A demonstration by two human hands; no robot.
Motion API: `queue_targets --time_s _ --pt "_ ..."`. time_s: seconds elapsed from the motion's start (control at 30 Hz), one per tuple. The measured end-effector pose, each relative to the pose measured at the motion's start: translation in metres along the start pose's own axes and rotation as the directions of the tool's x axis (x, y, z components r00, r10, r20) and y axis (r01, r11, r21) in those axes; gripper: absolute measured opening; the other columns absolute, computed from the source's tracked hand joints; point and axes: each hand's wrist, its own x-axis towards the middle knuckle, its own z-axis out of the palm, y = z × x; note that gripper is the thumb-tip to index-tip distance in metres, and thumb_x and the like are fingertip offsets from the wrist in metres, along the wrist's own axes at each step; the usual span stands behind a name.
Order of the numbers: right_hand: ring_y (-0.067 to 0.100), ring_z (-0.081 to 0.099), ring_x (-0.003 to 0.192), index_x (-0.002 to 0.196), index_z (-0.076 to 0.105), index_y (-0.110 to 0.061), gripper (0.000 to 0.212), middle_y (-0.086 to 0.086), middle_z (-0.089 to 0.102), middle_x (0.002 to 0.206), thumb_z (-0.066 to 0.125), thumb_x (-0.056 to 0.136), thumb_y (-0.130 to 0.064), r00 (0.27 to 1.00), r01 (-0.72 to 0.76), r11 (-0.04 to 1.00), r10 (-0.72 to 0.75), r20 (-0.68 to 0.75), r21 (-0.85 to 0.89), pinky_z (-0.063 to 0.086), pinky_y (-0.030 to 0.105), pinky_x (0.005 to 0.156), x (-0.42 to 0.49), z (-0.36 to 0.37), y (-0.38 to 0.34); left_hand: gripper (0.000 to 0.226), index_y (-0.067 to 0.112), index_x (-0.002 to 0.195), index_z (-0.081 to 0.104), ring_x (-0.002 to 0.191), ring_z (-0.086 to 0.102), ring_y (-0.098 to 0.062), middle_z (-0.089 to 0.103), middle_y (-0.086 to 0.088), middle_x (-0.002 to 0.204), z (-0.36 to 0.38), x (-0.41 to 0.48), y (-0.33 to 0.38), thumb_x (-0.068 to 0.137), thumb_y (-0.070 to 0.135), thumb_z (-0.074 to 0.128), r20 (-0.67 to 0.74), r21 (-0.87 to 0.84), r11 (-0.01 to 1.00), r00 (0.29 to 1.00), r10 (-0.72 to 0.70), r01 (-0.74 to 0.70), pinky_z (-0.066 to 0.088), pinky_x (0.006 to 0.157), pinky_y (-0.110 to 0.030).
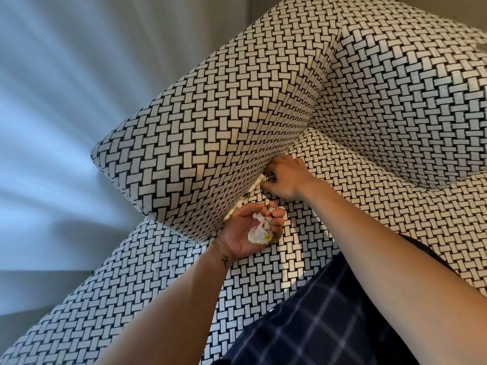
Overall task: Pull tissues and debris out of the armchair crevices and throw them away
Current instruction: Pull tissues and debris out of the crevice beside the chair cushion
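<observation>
White wedged tissue (257, 183) lies in the armchair (210, 122) crevice, pinched by the curled right hand (287, 177). Yanked, it may tear and leave scraps. The left hand (245, 233) grips a crumpled wad (259, 231), which could spill.

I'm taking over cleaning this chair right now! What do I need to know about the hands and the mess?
Left hand: holds a crumpled wad of tissue above the seat cushion.
Right hand: fingers curled at the crevice between armrest and seat, pinching a white tissue strip.
Done: one wad is out.
Left: pull out that strip, get the white bits lower in the same crevice, then throw everything away. No bin is in view.
</observation>
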Motion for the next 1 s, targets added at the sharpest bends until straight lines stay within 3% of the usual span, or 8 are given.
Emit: queue_targets --time_s 0.13,0.27,0.47,0.57,0.67,0.77,0.87,1.0 --pt "0.029 0.004 0.153 0.143 0.056 -0.023 0.063 0.007 0.018 0.164 0.047 0.094 -0.063 0.994 -0.066 0.991 0.076 0.082 -0.115 0.004 0.053 0.122 0.014 0.004 -0.008 0.011 0.011 0.098 0.056 0.087 0.04 -0.013 0.046 -0.002 0.096 0.001 0.001 0.001 0.091 0.018 0.053 0.013 -0.002 1.0 1.0 -0.019 0.02 0.045 0.082 -0.03" --pt "0.029 0.008 0.149 0.137 0.06 -0.031 0.068 0.004 0.026 0.155 0.04 0.089 -0.075 0.992 -0.117 0.988 0.12 0.035 -0.097 0.011 0.051 0.12 0.022 0.015 -0.009 0.014 0.01 0.099 0.056 0.085 0.045 -0.015 0.052 -0.004 0.095 0.001 0.003 0.002 0.092 0.021 0.052 -0.004 -0.011 1.0 1.0 -0.01 0.01 0.045 0.08 -0.031" --pt "0.022 0.021 0.135 0.114 0.073 -0.037 0.043 -0.006 0.039 0.118 0.06 0.086 -0.067 0.996 -0.072 0.97 0.083 -0.039 0.232 0.014 0.039 0.112 0.022 0.016 0.008 0.018 0.01 0.101 0.055 0.081 0.047 -0.017 0.05 -0.006 0.094 0.001 0.003 0.003 0.092 0.026 0.053 0.006 0.004 1.0 1.0 -0.002 0.002 0.043 0.081 -0.032" --pt "0.018 0.028 0.129 0.103 0.079 -0.03 0.028 -0.006 0.051 0.118 0.069 0.088 -0.051 0.985 -0.008 0.91 0.079 -0.153 0.414 0.012 0.029 0.103 0.017 0.019 0.013 0.019 0.011 0.101 0.054 0.083 0.047 -0.018 0.05 -0.005 0.095 -0.001 0.004 0.003 0.091 0.027 0.052 0.017 0.025 1.0 1.0 0.007 -0.007 0.041 0.082 -0.032" --pt "0.015 0.032 0.127 0.101 0.08 -0.026 0.023 -0.006 0.053 0.117 0.072 0.088 -0.044 0.981 0.002 0.869 0.095 -0.171 0.494 0.012 0.023 0.094 0.012 0.015 0.015 0.019 0.012 0.101 0.052 0.084 0.048 -0.018 0.049 -0.005 0.095 -0.002 0.003 0.004 0.091 0.028 0.052 0.031 0.016 1.0 1.0 -0.001 0.0 0.04 0.082 -0.032" --pt "0.018 0.029 0.134 0.108 0.076 -0.029 0.032 -0.004 0.05 0.126 0.067 0.088 -0.052 0.985 -0.034 0.931 0.094 -0.146 0.364 0.016 0.034 0.108 0.014 0.015 0.012 0.019 0.011 0.1 0.053 0.081 0.05 -0.019 0.049 -0.006 0.094 -0.002 0.005 0.003 0.089 0.026 0.056 0.029 -0.005 1.0 1.0 -0.01 0.01 0.041 0.079 -0.032" --pt "0.023 0.023 0.137 0.114 0.071 -0.028 0.049 0.0 0.042 0.134 0.059 0.085 -0.066 0.988 -0.06 0.982 0.084 -0.133 0.18 0.018 0.043 0.111 0.014 0.026 0.002 0.02 0.011 0.101 0.054 0.081 0.049 -0.018 0.049 -0.005 0.093 -0.003 0.005 0.003 0.089 0.027 0.057 0.028 -0.012 1.0 0.999 -0.016 0.016 0.041 0.078 -0.031" --pt "0.026 0.019 0.141 0.109 0.073 -0.028 0.047 0.004 0.037 0.143 0.06 0.084 -0.066 0.985 -0.113 0.988 0.125 -0.12 0.102 0.017 0.047 0.114 0.019 0.026 -0.008 0.021 0.011 0.1 0.056 0.081 0.05 -0.018 0.052 -0.005 0.092 -0.002 0.004 0.003 0.089 0.027 0.061 0.005 -0.002 1.0 1.0 -0.01 0.01 0.039 0.077 -0.03"
